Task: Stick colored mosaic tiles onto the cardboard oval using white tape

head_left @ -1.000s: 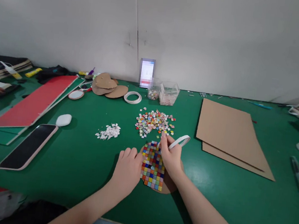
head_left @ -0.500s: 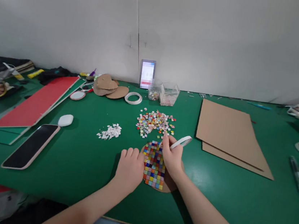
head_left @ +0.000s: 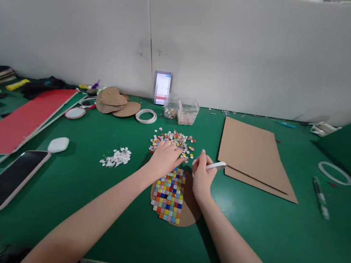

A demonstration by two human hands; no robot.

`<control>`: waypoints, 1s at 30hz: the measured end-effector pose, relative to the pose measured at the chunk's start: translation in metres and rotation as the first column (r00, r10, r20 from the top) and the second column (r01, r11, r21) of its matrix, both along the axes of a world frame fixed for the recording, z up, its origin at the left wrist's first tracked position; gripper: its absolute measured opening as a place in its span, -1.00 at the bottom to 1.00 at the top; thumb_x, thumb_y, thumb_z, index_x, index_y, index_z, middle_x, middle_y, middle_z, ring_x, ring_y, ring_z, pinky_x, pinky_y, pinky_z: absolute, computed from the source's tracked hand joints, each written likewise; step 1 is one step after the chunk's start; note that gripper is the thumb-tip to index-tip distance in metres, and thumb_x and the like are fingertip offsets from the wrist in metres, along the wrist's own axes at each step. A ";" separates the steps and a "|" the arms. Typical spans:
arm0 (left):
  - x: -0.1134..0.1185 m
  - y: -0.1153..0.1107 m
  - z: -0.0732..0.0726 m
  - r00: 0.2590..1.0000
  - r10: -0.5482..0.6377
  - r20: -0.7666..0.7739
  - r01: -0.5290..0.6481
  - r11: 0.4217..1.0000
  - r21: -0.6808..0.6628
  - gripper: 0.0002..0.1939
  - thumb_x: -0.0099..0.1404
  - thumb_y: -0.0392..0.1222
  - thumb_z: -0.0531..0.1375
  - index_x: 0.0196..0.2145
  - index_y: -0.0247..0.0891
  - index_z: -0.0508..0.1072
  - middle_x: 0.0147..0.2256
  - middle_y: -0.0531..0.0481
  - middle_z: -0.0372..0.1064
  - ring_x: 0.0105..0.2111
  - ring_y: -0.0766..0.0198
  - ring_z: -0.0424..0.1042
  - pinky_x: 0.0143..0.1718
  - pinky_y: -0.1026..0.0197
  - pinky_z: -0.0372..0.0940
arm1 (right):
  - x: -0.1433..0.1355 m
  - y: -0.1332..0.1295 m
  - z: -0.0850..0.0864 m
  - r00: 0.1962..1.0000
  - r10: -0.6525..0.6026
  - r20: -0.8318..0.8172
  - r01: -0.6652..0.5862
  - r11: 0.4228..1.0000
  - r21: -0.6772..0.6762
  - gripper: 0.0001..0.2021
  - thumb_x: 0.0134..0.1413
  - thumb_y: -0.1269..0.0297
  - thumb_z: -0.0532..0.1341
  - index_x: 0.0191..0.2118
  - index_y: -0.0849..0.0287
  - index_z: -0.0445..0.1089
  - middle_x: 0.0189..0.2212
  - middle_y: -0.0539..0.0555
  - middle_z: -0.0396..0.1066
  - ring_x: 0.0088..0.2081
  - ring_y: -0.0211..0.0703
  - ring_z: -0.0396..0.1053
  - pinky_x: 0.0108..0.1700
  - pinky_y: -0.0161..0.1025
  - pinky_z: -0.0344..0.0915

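Note:
My left hand (head_left: pixel 166 158) reaches over the near part of a pile of small coloured mosaic tiles (head_left: pixel 179 140), its thumb held apart from the fingers. The fingertips are partly hidden, and I see nothing held in them. My right hand (head_left: pixel 203 177) grips a narrow white tape roll (head_left: pixel 217 165), seen almost edge-on, just above the right side of a round cardboard piece (head_left: pixel 191 206). Rows of coloured square tiles (head_left: pixel 169 199) cover the left and middle of that cardboard; its right side is bare brown.
Small white paper scraps (head_left: pixel 116 157) lie left of the tiles. A phone (head_left: pixel 7 181) and a white case (head_left: pixel 58 145) are farther left. Behind stand a clear plastic box (head_left: pixel 187 112), a tape ring (head_left: pixel 146 116) and cardboard discs (head_left: pixel 112 100). Cardboard sheets (head_left: pixel 250 151) lie right.
My left hand has left the cardboard's left edge and moved forward onto the tile pile. My right hand has drawn slightly away from the tiled rows, still with the tape roll. The view has shifted right.

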State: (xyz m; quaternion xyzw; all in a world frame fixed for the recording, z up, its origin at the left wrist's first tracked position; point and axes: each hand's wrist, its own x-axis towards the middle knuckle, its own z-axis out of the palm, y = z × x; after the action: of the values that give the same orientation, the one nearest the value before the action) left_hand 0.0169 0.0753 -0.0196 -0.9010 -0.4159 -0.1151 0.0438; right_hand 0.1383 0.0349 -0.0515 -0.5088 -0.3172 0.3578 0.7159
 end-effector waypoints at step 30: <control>-0.024 0.015 -0.018 0.982 -0.188 -0.030 0.190 0.981 0.046 -0.60 0.29 0.06 -0.02 -0.50 -0.30 0.33 -0.42 -0.04 0.23 -0.35 0.20 0.17 -0.34 0.18 0.00 | 0.002 0.004 -0.001 0.990 0.087 0.107 -0.081 0.995 -0.056 -0.59 0.09 0.07 0.10 -0.65 0.15 0.06 -0.75 -0.16 -0.05 -0.69 -0.39 -0.11 -0.65 -0.35 -0.13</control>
State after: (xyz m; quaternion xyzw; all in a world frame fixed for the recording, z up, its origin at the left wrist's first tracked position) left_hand -0.0073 0.0905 -0.0372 -0.9365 -0.3249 -0.1172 0.0598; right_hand 0.1398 0.0389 -0.0526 -0.5321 -0.3676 0.3673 0.6685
